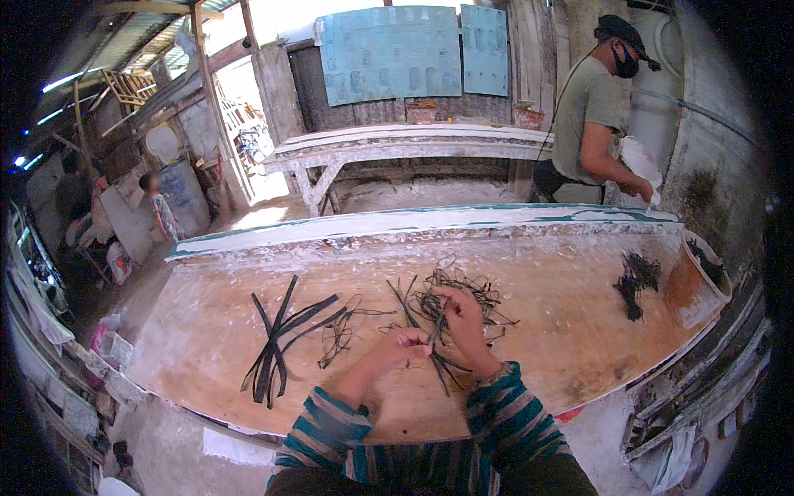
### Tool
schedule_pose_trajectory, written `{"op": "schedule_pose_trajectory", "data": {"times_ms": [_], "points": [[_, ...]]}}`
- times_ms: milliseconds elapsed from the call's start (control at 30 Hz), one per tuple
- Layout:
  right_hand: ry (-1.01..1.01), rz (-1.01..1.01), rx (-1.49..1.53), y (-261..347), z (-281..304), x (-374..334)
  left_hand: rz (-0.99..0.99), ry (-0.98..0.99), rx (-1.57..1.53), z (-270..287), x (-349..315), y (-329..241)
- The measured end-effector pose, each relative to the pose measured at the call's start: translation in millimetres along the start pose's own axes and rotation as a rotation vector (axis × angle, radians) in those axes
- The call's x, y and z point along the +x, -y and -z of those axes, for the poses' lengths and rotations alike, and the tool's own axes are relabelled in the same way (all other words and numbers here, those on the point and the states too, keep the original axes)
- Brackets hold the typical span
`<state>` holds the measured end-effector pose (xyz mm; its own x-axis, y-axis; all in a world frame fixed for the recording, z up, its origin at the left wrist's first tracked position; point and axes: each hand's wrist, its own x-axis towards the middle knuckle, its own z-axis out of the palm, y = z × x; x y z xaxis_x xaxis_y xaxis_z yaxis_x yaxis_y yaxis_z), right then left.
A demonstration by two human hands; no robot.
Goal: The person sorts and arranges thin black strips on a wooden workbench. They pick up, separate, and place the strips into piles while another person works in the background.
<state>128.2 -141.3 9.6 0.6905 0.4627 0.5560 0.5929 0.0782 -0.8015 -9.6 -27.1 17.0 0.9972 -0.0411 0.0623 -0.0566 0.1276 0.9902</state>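
Observation:
My left hand [404, 345] and my right hand [463, 321] meet over the middle of a wooden table. Their fingers pinch a thin black strip [437, 332], the left hand lower on it and the right hand higher. Dark strip ends [447, 369] spread out below my fingers. Behind the right hand lies a loose tangle of thin black loops [488, 302], partly hidden by that hand. To the left, several wide flat black strips [277, 347] lie crossed in a bunch, and beside them is a smaller heap of thin loops [337, 337]. What the strips are made of cannot be told.
A dark bundle of strips [637, 281] lies at the table's right, next to a worn bucket [693, 285] with dark material inside. A white-smeared board [413, 221] runs along the far edge, where a co-worker [583, 124] handles a white-coated object. Behind stands a long bench [397, 149].

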Motion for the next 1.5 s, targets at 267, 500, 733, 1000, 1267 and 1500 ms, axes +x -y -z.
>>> {"op": "schedule_pose_trajectory", "data": {"times_ms": [267,500,733,1000,1267,1500], "points": [[-0.011,0.0,-0.026,5,6,-1,-0.115,-0.616,0.187,17,5,6],[0.357,0.047,0.286,9,-4,-8,-0.186,-0.899,0.205,38,7,9],[0.798,0.021,0.371,23,-8,-19,-0.24,-0.862,0.236,53,8,20],[0.783,-0.158,0.499,33,3,-14,-0.215,-0.815,0.259,42,9,20],[0.446,-0.216,0.324,32,2,-11,-0.123,-0.608,0.223,33,7,15],[0.08,-0.025,0.034,18,3,-6,-0.106,-0.146,0.138,17,3,10]]}}
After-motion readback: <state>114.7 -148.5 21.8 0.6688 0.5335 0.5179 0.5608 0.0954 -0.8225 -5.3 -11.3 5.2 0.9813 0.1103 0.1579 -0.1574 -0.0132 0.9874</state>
